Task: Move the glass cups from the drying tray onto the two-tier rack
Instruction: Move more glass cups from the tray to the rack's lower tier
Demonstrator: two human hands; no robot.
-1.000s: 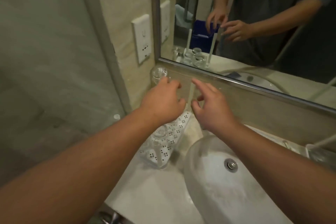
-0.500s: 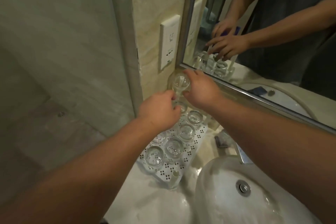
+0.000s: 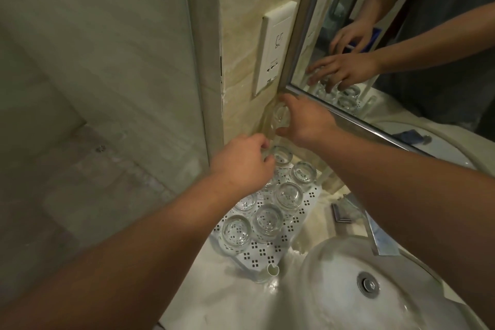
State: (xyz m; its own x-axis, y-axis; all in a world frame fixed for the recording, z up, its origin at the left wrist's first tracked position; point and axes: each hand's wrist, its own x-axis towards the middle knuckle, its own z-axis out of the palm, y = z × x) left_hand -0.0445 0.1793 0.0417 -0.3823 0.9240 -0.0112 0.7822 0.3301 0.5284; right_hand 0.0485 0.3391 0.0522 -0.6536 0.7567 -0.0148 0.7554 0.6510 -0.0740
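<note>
Writing: no brand or readable word showed anywhere; the white wall socket plate [image 3: 274, 48] carried only a small drawn symbol above its pin holes, too faint to name.
Right hand: the right hand [image 3: 302, 122] reached to the back corner beside the mirror frame [image 3: 294, 27], thumb and fingers curled round a clear glass cup [image 3: 278, 118] held above the tray.
Held cup: it was see-through and blurred against the beige wall, so its rim and base could not be told apart.
Left hand: the left hand [image 3: 241, 162] hung over the far end of the tray with fingers curled at the side of the far cup [image 3: 281, 155]; whether they truly pinched it could not be told, since the knuckles covered the fingertips.
Drying tray: the white perforated tray [image 3: 263, 252] lay on the pale countertop [image 3: 214, 300] along the wall, left of the basin [image 3: 348, 303].
Cups on tray: glass cups stood in two rows on it, among them the nearest cup [image 3: 235, 232], one just behind it [image 3: 267, 220], a middle one [image 3: 289, 195] and a farther one [image 3: 304, 173]; at least one more was partly covered by the left wrist.
Rack: a white post end [image 3: 273, 269] stood at the tray's near corner; any tiers could not be made out.
Cut off: a metal tap [image 3: 380, 238] showed only in part behind the right forearm.
Mirror: it gave back both hands and some cups, dimly.
</note>
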